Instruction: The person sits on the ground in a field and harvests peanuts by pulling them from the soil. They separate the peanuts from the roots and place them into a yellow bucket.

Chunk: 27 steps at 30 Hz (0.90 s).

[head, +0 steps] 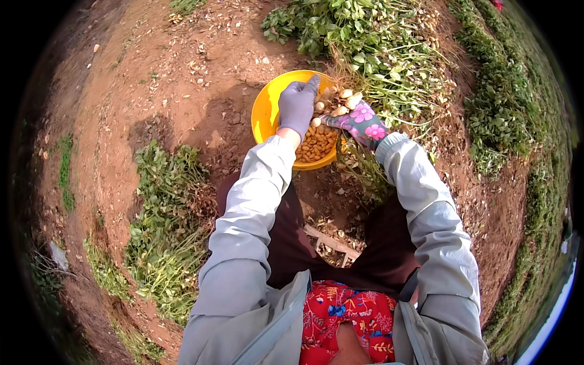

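A yellow plastic bucket stands on the soil before me, with loose peanuts in their shells in it. My left hand, in a grey-purple knit glove, is over the bucket, its fingers curled beside a cluster of peanut pods. What those fingers touch is hidden. At the bucket's right rim, my right hand, in a flowered glove, grips a pulled peanut plant. The pods and roots stick out above this hand; leafy stems hang below it towards my knee.
A large heap of pulled peanut plants lies beyond the bucket to the right. Another pile of plants is at my left. Between my legs shows part of a wooden stool. Green crop rows run along the far right.
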### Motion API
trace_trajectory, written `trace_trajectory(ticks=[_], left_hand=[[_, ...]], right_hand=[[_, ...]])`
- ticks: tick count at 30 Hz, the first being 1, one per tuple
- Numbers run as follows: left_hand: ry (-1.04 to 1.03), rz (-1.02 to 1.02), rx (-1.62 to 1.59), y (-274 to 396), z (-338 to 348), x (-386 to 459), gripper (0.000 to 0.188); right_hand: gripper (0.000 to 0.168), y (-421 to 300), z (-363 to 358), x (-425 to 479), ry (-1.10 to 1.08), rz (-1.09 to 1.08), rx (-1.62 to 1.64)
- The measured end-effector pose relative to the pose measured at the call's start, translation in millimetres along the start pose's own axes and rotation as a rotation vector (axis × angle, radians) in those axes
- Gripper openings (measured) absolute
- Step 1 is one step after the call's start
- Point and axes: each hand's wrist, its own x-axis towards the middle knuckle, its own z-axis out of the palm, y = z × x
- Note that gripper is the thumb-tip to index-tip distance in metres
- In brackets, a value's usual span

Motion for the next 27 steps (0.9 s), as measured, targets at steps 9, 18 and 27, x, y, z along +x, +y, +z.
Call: trace_trajectory(ticks=[9, 18, 27], left_hand=[[-0.138, 0.111, 0.572, 0.3, -38.6, 17.5, 0.06], [-0.878, -0.078, -0.117, 12.9, -18.1, -11.6, 0.09], [-0.523, 0.08, -0.183, 21.1, 6.5, -25.3, 0.069]], right_hand=[[0.043, 76.3, -46.9, 15.1, -0.149, 0.091, 0.442], [0.05, 37.6, -49.3, 7.6, -0.135, -0.027, 0.432], [0.046, 25.6, -47.9, 5.9, 0.057, -0.037, 0.253]])
